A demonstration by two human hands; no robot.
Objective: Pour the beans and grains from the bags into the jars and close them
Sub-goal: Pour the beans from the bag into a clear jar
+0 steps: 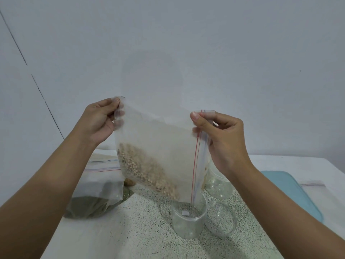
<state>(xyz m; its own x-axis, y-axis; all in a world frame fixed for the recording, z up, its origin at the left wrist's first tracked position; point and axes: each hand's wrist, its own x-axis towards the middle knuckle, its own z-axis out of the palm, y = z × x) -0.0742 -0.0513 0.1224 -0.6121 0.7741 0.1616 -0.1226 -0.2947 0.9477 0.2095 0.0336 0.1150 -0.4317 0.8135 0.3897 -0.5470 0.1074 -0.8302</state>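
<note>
Head view: a pale wall (186, 43) fills everything behind a clear zip bag (158, 139), which is held up in the air at the centre. Below the bag lies a speckled table (140, 230).

The bag is turned so that its red and blue zip strip runs straight down its right edge. I cannot tell whether the zip is open.

The left hand (97, 120) pinches the bag's upper left corner between thumb and curled fingers. The right hand (222, 137) pinches the top of the zip edge in the same way. Both forearms reach up from the bottom of the view.

Down and left of the bag, a green bag (91, 206) of dark grain sits on the table, partly hidden by the left forearm. Well to the bag's right lies a flat blue mat (291, 193).

A clear jar (188, 221) stands upright and lidless right under the bag's low right corner, which points into its mouth. A second jar (218, 186) stands behind the bag's zip edge. A clear round lid (221, 219) lies on the table just right of the low corner.

Tan beans (147, 171) lie heaped along the bag's lower left side, sloping down toward that corner.
</note>
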